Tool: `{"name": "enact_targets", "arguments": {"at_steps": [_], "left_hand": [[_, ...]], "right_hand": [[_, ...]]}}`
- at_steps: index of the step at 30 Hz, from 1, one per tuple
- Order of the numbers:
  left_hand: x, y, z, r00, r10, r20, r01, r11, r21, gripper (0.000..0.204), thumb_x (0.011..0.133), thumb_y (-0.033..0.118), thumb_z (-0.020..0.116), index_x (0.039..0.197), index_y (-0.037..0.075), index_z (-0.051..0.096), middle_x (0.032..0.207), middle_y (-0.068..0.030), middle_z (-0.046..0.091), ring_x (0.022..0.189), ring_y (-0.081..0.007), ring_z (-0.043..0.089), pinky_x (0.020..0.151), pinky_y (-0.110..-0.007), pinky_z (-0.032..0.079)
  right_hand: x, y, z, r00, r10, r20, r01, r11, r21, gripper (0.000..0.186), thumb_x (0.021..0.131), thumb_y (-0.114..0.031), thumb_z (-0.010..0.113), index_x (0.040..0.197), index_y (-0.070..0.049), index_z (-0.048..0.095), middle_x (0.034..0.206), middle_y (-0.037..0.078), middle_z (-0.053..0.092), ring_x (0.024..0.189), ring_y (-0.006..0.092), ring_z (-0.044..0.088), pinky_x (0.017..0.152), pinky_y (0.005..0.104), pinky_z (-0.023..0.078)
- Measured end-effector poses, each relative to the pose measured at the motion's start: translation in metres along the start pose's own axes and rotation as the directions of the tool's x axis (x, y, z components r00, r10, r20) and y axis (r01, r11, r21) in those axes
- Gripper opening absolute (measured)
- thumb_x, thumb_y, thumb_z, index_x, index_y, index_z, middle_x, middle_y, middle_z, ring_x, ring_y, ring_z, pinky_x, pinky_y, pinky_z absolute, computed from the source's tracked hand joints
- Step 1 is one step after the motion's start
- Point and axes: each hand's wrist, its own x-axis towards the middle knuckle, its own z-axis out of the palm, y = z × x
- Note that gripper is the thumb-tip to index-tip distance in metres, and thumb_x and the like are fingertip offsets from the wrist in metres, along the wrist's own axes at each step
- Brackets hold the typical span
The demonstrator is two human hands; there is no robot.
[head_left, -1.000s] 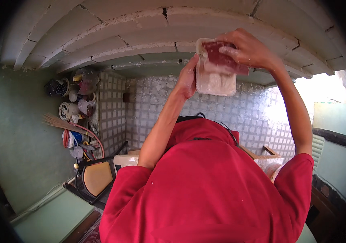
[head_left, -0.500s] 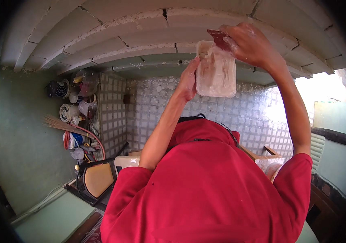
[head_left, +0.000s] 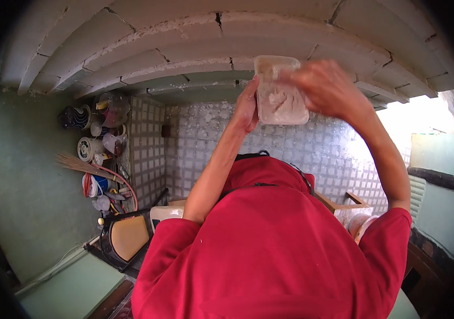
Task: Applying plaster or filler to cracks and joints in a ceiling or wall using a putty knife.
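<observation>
My left hand (head_left: 246, 106) grips a shallow clear plastic tub (head_left: 296, 118) by its left side. Pale, wet putty-like paste (head_left: 279, 100) coats the inside, with ridges and a dark streak across it. Over the tub's right upper part, my right hand (head_left: 325, 87) is closed and smeared by motion. The reddish-brown scraper it grips shows clearly only in the earlier picture; the fingers and blur hide it now. Both hands have whitish smears.
A wall of pale blocks (head_left: 184, 40) with cracked joints spans the top. Buckets (head_left: 90, 149), a straw broom (head_left: 75, 162) and a hose line the left. A tan-seated chair (head_left: 129, 237) stands lower left. Light tiles (head_left: 200, 127) spattered with white cover the floor.
My right hand has swung down and leftward over the tub from its upper right corner, taking the scraper down into the paste. The paste surface looks reshaped. The tub has barely shifted.
</observation>
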Motion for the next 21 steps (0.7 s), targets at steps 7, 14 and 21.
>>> {"name": "enact_targets", "arguments": {"at_steps": [7,14,21], "left_hand": [[0.015,-0.011,-0.007,0.998,0.061,0.014,-0.061,0.998,-0.014,0.043,0.103,0.039,0.039,0.131,0.006,0.044,0.126,-0.0109,0.055,0.114,-0.0231,0.058,0.097,-0.040,0.049],[0.016,-0.016,-0.017,0.997,0.076,0.018,-0.073,0.990,-0.124,0.043,0.104,0.039,0.038,0.131,0.006,0.042,0.127,-0.0104,0.054,0.114,-0.0219,0.057,0.095,-0.039,0.051],[0.020,-0.016,-0.024,0.994,0.073,-0.081,-0.078,0.995,-0.061,0.043,0.102,0.045,0.039,0.127,0.010,0.041,0.121,-0.0093,0.056,0.105,-0.0205,0.062,0.081,-0.039,0.057]], "right_hand": [[0.021,0.007,0.019,0.995,0.047,0.088,-0.035,0.990,-0.137,0.024,0.071,-0.011,0.065,0.094,-0.005,0.068,0.084,0.016,0.065,0.082,0.0358,0.064,0.072,0.0452,0.052],[0.039,0.018,0.026,0.961,0.147,0.232,-0.204,0.948,0.243,0.023,0.074,-0.013,0.053,0.077,0.008,0.062,0.081,0.030,0.061,0.077,0.0456,0.060,0.075,0.0502,0.047],[0.035,0.040,0.048,0.924,0.266,0.275,-0.372,0.792,0.484,0.033,0.072,-0.018,0.054,0.088,0.010,0.063,0.079,0.027,0.062,0.073,0.0441,0.060,0.072,0.0469,0.047]]}}
